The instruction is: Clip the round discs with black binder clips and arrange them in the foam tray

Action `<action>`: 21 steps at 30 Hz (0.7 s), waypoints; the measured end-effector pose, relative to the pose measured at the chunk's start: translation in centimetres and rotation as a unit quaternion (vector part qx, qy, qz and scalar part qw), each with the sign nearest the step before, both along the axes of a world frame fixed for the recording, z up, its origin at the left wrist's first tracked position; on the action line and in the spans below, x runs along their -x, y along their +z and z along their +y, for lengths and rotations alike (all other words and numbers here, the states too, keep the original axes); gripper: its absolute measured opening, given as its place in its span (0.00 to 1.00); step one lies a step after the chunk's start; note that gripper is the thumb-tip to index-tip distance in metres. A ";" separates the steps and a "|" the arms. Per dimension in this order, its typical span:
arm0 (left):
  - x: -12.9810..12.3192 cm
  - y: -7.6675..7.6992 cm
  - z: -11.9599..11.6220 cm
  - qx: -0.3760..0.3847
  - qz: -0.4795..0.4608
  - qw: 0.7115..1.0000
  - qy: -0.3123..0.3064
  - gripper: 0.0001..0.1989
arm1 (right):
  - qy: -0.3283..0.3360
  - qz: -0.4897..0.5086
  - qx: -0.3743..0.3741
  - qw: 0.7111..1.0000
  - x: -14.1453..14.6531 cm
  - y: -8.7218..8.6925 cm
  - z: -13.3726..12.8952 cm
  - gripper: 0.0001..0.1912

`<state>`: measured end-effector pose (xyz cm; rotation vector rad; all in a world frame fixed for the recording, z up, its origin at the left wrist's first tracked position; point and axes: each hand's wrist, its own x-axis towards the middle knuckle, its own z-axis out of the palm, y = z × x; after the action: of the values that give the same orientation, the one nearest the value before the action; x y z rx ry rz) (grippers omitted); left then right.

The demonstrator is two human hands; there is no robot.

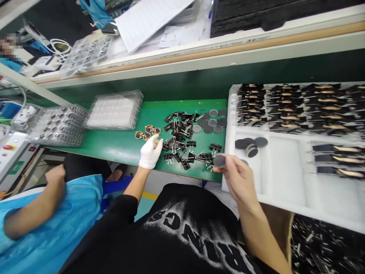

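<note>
My left hand [151, 151], in a white glove, reaches over the green bench at the small round gold-rimmed parts [146, 136]; its fingertips are pressed together at the nearest of them, and whether they grip it is hidden. Bare, my right hand [238, 175] pinches a dark round disc [219, 161] at the bench's front edge, beside the white tray. Between my hands lies a heap of black binder clips [179, 131]. Behind them, to the right, several grey and black discs [212, 122] are spread on the green surface.
The white foam tray [279, 199] at right holds rows of clipped black pieces [288, 108] and loose discs [252, 150]. Clear plastic trays [114, 110] stand at left. A person in blue [76, 201] sits at left. A shelf edge [196, 57] crosses above; a clip-filled box [325, 245] is lower right.
</note>
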<state>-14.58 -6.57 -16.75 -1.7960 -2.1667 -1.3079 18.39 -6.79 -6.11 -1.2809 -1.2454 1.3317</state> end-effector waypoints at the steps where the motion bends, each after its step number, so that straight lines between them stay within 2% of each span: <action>1: -0.8 0.2 0.8 -0.012 -0.001 1.000 -0.002 0.16 | 0.017 0.044 0.031 0.998 0.8 -0.1 0.3 0.19; 3: -1.7 0.7 2.1 -0.032 -0.021 0.999 0.025 0.16 | 0.032 0.101 0.072 0.992 1.8 -0.3 0.7 0.18; 5: -1.6 1.3 3.1 -0.042 -0.066 0.994 0.078 0.15 | 0.033 0.118 0.080 0.989 2.2 -0.3 1.0 0.18; 7: -1.1 2.0 3.9 -0.053 -0.140 0.982 0.118 0.15 | 0.039 0.121 0.078 0.989 2.3 -0.2 0.9 0.18; 10: -0.9 3.3 5.2 -0.064 -0.287 0.948 0.120 0.15 | 0.071 0.093 0.057 0.992 2.7 -0.2 0.7 0.18; 13: -2.8 5.1 6.6 -0.055 -0.389 0.915 0.097 0.15 | 0.146 0.038 0.003 0.989 4.7 -0.1 0.8 0.20; 16: -6.7 7.3 7.7 -0.064 -0.392 0.917 0.043 0.15 | 0.195 0.082 0.004 0.977 7.5 0.0 1.3 0.20; 19: -10.4 9.3 8.1 -0.068 -0.373 0.924 -0.041 0.15 | 0.154 0.206 0.075 0.963 8.8 0.0 2.3 0.21; 21: -11.7 10.1 8.0 -0.037 -0.419 0.901 -0.111 0.18 | 0.096 0.267 0.114 0.952 8.2 0.1 3.0 0.20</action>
<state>-2.92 1.45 -6.61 -1.6584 -2.1899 -2.5553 10.22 -3.78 -6.03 -0.8682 -0.8630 1.8551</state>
